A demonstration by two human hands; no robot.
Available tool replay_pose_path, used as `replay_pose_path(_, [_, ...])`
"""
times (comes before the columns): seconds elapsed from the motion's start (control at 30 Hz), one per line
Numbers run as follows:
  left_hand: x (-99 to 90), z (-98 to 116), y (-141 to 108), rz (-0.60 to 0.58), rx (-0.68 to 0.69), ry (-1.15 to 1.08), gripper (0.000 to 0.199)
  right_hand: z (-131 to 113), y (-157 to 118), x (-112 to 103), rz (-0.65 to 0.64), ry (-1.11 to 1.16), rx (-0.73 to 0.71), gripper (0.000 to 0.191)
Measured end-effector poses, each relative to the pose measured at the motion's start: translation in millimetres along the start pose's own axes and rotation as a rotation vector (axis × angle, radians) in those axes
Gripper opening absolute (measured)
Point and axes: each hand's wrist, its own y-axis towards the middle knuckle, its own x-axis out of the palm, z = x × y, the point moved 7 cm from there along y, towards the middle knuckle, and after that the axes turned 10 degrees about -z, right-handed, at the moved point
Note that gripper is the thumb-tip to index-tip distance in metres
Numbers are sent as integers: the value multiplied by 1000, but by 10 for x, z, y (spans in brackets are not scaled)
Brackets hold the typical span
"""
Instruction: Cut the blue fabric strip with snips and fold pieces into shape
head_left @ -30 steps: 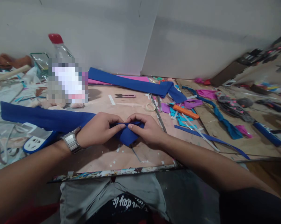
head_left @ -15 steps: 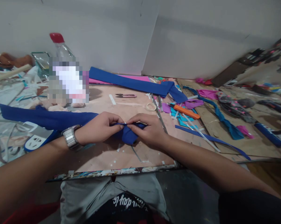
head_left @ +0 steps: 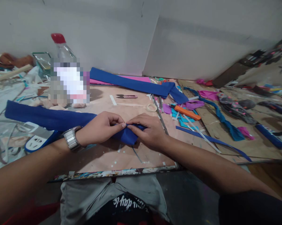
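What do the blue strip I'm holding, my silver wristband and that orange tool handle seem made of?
Blue strip: probably fabric, matte, folding softly. Silver wristband: likely metal, given its segments and shine; polished or brushed, I can't tell. Orange tool handle: perhaps hard plastic, smooth and evenly coloured.

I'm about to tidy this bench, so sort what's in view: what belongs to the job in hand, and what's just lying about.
In the job:
blue cloth, pinched by the left hand and right hand

Apparently just lying about:
snips
tape roll
orange cutter
wide blue band by the wall, though its similar colour makes this less certain
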Motion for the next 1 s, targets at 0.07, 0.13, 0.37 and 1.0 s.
replay_pose_path(0.07, [-13,65,-22,39,41,103,26,8,8,11,-1,26,23,10])
replay_pose_path(0.13, [-19,139,-50,82,74,216,26,41,11,20,8,73,78,9])
replay_pose_path(0.37, [31,215,-90,186,116,551,30,158,-4,92,-23,259,281,12])
replay_pose_path(1.0, [13,208,-76,90,105,428,27,198,-7,130,-87,377,351,15])
